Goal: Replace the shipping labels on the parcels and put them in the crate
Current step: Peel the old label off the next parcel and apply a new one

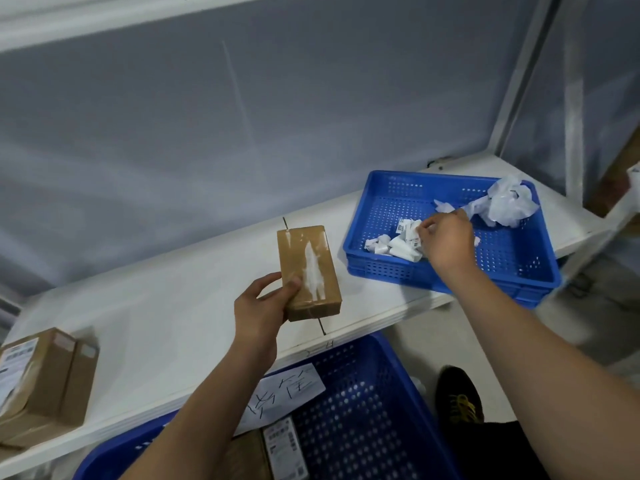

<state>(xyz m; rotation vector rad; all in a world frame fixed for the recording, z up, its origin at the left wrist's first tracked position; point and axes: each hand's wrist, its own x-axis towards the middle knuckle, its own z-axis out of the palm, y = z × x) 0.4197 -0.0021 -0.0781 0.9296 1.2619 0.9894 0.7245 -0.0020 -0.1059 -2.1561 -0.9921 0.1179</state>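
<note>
The white worktop [166, 317] carries a shallow blue tray [519, 271] of crumpled label scraps [391, 245] and, at its left end, more parcels [41, 382] with labels on. Below its front edge stands the crate [363, 410], already holding what looks like one labelled parcel, though much of it is hidden. The left hand [258, 313] grips a brown parcel [308, 271] above the worktop, its old label torn off to white residue. The right hand [446, 237] pinches a scrap over the tray. Relabelling and crating remain.
</note>
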